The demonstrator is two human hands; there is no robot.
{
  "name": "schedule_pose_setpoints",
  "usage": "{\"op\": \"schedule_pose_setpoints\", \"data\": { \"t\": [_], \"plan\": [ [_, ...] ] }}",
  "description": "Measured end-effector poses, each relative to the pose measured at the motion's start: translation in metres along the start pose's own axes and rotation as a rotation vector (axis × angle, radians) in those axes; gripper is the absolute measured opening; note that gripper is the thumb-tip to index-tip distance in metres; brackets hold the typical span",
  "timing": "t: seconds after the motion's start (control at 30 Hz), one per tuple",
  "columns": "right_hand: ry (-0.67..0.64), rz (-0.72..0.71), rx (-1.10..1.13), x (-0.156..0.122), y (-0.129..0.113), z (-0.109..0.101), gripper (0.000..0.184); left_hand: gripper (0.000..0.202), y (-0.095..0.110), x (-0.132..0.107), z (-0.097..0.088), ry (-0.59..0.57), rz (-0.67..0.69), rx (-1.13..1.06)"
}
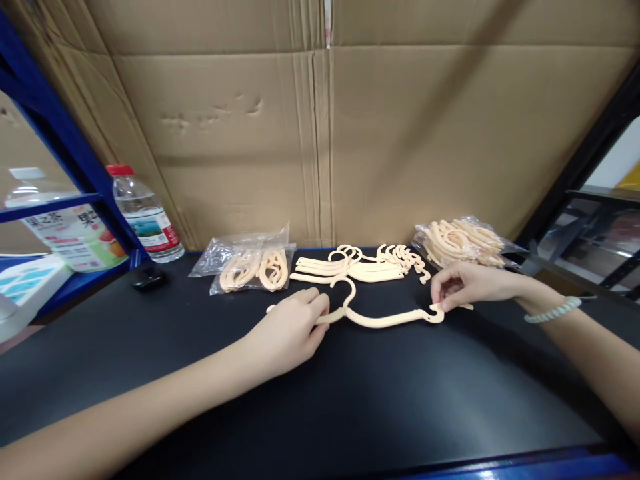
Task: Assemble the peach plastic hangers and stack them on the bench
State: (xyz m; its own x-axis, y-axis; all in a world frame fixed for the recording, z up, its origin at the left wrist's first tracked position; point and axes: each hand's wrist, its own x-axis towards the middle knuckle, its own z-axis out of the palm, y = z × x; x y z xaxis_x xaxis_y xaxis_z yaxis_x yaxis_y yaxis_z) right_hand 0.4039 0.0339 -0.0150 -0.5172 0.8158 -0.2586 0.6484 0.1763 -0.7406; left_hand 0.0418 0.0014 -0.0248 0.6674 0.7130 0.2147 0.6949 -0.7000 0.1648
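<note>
The left hand (pixel 295 330), palm down, grips one arm of a hanger (pixel 373 323) just above the black table (pixel 350 407). The right hand (pixel 463 283), wrist bent down, pinches a hook (pixel 440 313) at the hanger's other end. They look to be getting joined; that calls for holding still and pushing gently. Behind lie more hangers (pixel 377 272).
</note>
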Motion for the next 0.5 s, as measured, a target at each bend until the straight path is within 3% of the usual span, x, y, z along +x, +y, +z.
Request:
{"op": "schedule_pose_setpoints", "data": {
  "t": [0.17, 0.5],
  "plan": [
    [0.011, 0.023, -0.089, -0.003, 0.001, -0.001, 0.019, 0.008, 0.004, -0.002, 0.002, -0.063, 0.029, 0.063],
    [0.038, 0.029, -0.160, -0.001, 0.001, 0.004, 0.025, 0.009, -0.010, 0.002, -0.004, -0.086, -0.034, 0.042]
  ]
}}
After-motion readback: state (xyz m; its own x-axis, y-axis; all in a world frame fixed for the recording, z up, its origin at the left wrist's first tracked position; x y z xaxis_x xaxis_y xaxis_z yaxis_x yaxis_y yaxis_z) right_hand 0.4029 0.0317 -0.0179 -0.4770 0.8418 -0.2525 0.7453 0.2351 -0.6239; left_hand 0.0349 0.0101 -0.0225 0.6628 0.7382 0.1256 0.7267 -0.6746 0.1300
